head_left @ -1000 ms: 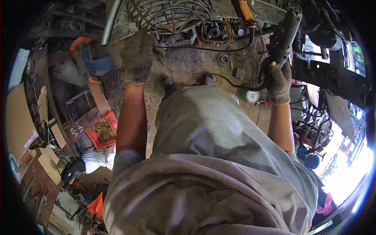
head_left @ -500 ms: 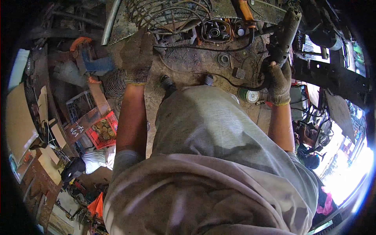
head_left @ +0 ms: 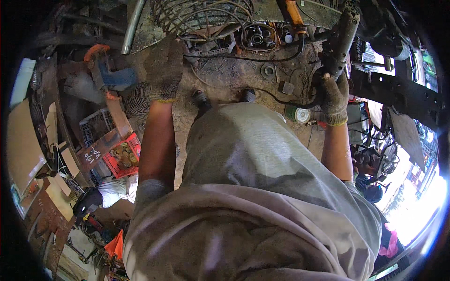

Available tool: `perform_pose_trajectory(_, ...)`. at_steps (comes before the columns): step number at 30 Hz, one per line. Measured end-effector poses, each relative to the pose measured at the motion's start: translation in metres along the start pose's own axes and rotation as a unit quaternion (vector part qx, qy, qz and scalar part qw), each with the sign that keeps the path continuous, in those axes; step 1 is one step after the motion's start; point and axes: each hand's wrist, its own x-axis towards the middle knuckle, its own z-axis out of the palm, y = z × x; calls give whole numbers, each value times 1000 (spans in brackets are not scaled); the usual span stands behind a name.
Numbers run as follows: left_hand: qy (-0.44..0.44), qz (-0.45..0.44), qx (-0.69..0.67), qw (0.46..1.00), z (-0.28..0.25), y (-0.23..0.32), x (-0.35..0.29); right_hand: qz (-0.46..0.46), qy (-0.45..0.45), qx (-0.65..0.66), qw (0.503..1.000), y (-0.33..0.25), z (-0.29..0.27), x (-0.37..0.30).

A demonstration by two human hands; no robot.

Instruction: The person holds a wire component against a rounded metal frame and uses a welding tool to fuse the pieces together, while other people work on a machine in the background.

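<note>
My left hand (head_left: 163,70), in a dark knitted glove, is at the near edge of a worn metal plate (head_left: 140,37). Its fingers merge with the shadows, so I cannot make out whether they grip anything. Coiled, curved metal rods (head_left: 201,18) lie just beyond it. On the right, my gloved right hand (head_left: 335,98) is closed round the lower end of a stained grey metal tube (head_left: 348,40) with a hole near its top. The bare tip of a digit shows through the glove. A black cable (head_left: 281,100) runs along the floor to this hand.
An orange-handled tool (head_left: 295,16) lies at the top with its cord trailing left. Nearby sit an engine-like metal part (head_left: 258,37) and a spool (head_left: 297,114). At left are a blue clamp-like piece (head_left: 115,77) and a red crate (head_left: 123,157). A dark perforated beam (head_left: 398,89) extends rightward.
</note>
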Motion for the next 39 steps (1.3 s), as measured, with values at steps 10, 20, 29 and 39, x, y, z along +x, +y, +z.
perform_pose_trajectory(10, 29, 32, -8, 999, 12, -14, -3, -8, 1, 11, 1000, 2, -2, 2)
perform_pose_trajectory(20, -45, -64, -10, 997, -3, 8, 2, 1, -8, -12, 1000, 3, -3, 1)
perform_pose_trajectory(29, 19, 121, 90, 988, 4, -10, -9, -13, -26, -38, 999, -18, 17, 2)
perform_pose_trajectory(39, 36, 170, 115, 978, 6, -15, -9, -21, -31, 3, 999, -14, 5, -4)
